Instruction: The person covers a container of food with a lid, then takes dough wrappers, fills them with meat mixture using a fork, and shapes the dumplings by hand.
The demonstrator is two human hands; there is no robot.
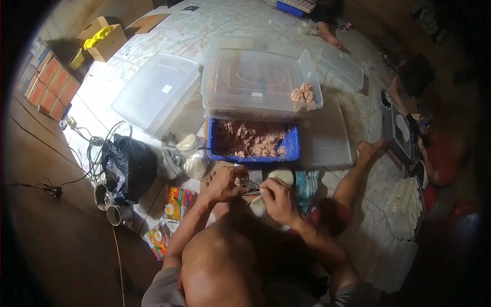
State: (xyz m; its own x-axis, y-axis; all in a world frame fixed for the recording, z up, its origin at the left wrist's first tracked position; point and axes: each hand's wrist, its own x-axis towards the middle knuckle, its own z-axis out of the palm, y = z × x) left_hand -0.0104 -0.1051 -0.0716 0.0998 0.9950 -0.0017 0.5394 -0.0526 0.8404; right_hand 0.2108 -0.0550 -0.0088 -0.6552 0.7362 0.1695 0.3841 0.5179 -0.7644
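My left hand is closed around a small lump of pinkish minced mixture, just below the blue tub. My right hand pinches the handle of a metal utensil, whose head touches the lump. More of the crumbly mixture lies inside the tub. Behind it stands a clear plastic box with a clump of mixture in its right corner. A pale round item is beside my right hand, partly hidden by it.
Left are a black plastic bag, a cup, cables and colourful packets. Clear lids lie on the tiled floor. A co-worker's leg reaches in from the right, near a tray of pale pieces.
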